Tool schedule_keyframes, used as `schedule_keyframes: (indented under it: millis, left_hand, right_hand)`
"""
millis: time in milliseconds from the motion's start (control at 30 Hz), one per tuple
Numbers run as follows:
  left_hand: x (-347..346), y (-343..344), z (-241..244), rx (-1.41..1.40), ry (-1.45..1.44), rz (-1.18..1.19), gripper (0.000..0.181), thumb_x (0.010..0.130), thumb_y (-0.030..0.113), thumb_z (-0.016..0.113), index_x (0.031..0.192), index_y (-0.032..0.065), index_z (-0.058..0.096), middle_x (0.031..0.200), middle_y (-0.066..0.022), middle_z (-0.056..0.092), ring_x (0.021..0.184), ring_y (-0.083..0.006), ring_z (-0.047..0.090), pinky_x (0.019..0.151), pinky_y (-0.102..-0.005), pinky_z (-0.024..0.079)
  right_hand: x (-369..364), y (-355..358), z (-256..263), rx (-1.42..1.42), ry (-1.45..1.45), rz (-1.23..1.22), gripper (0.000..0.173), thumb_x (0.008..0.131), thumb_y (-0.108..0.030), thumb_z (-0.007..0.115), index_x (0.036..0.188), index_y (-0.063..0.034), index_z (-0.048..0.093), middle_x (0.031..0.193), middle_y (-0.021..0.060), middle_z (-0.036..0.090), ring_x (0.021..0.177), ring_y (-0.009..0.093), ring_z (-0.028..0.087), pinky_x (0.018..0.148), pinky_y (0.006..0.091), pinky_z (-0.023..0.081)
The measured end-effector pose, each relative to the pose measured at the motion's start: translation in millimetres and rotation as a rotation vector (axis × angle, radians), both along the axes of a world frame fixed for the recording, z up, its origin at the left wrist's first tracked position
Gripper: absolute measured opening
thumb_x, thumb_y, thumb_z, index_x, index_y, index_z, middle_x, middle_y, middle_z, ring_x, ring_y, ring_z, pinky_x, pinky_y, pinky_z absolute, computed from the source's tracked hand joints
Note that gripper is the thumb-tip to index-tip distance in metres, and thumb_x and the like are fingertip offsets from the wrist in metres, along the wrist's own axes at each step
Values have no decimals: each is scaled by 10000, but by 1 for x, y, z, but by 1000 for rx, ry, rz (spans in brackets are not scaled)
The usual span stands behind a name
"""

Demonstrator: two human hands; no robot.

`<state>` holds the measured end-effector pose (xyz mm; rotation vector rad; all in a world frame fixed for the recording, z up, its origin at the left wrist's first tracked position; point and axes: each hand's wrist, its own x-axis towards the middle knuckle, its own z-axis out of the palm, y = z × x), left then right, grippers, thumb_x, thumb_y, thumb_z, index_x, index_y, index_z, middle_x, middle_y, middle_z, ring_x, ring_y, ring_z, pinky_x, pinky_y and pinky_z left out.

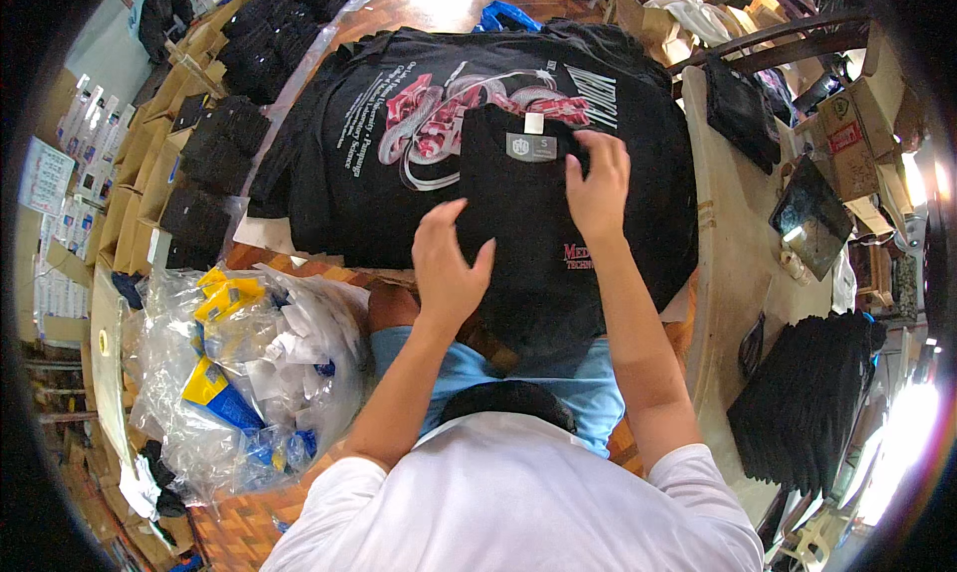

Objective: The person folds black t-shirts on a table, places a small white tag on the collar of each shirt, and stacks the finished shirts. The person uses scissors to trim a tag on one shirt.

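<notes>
A black T-shirt folded into a long panel (523,213) lies before me, its neck at the far end with a white tag and a grey printed neck label (531,147). Small red lettering marks its front, and its near end hangs over my lap. Under it spreads a pile of black T-shirts (321,198); the top one bears a large red and grey print and white lettering. My left hand (452,265) is at the panel's left edge, thumb and fingers apart. At its upper right edge, beside the neck, my right hand (602,183) has its fingers spread, nothing visibly gripped.
Left of me stands a clear plastic bag (254,377) of crumpled wrappers. Beyond it are stacks of black garments (213,142) and cardboard boxes (131,228). A bench (699,198) on the right carries a thick stack of folded black garments (804,400). Someone's feet show far off.
</notes>
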<state>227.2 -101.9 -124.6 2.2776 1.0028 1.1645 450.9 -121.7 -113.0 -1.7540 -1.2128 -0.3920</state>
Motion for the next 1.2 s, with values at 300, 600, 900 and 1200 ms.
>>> schedule_keyframes:
  millis: [300,600,900,1200]
  left_hand:
    - [71,66,-21,261,-6,-93,298,738,167,717,980,58,581,1009,-119,561,1011,-336,510,896,-457,386]
    - [72,69,-37,256,-194,-89,336,662,139,695,932,56,515,1021,-157,523,978,-353,473,882,-453,369]
    - [73,72,-42,236,-175,-83,389,664,194,689,980,56,506,1072,-165,532,1018,-370,482,905,-488,364]
    - [72,65,-33,271,-74,-69,506,710,200,656,1202,105,588,1209,-157,533,1071,-374,472,956,-477,349]
  right_hand:
    - [5,26,5,-404,103,375,289,783,-122,730,1050,-50,646,1044,126,617,928,353,643,786,424,527]
    - [-10,27,1,-384,3,257,390,739,-270,791,1059,-85,667,1070,81,605,841,299,676,717,403,559]
    - [-12,30,-12,-182,31,310,150,805,-131,727,938,-71,695,952,68,643,762,251,686,673,353,558]
    - [15,22,5,124,839,110,119,926,-86,590,932,29,623,779,79,665,510,115,619,445,230,488]
